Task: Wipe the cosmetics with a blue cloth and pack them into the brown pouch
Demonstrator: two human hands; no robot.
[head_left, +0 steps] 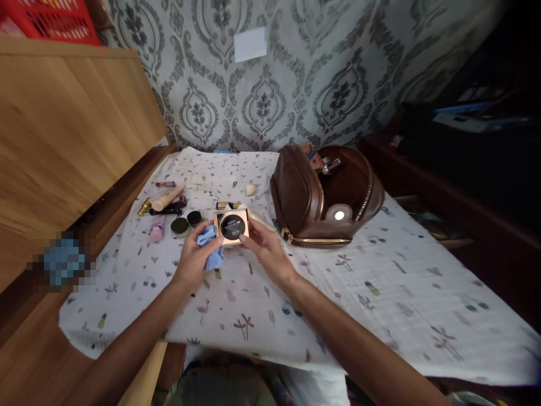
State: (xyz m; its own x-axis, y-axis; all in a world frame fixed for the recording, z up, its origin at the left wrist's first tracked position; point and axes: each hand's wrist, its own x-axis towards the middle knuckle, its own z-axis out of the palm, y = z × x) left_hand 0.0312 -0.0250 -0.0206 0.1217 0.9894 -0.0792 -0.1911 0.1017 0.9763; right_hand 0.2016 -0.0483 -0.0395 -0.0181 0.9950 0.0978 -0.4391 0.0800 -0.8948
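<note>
Right hand [264, 248] pinches the gold compact [231, 226] by its edge (left hand [195, 260] clutches a blue cloth [211, 248] alongside).

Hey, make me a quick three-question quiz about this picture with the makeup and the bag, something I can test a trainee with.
1. Fill in: the brown bag stands to the ___ of the gold compact.
2. True or false: the bag is zipped shut.
3. What does the left hand hold against the compact? A) blue cloth B) a brush C) a lipstick

Key: 1 right; 2 false, it gapes open; 3 A.
</note>
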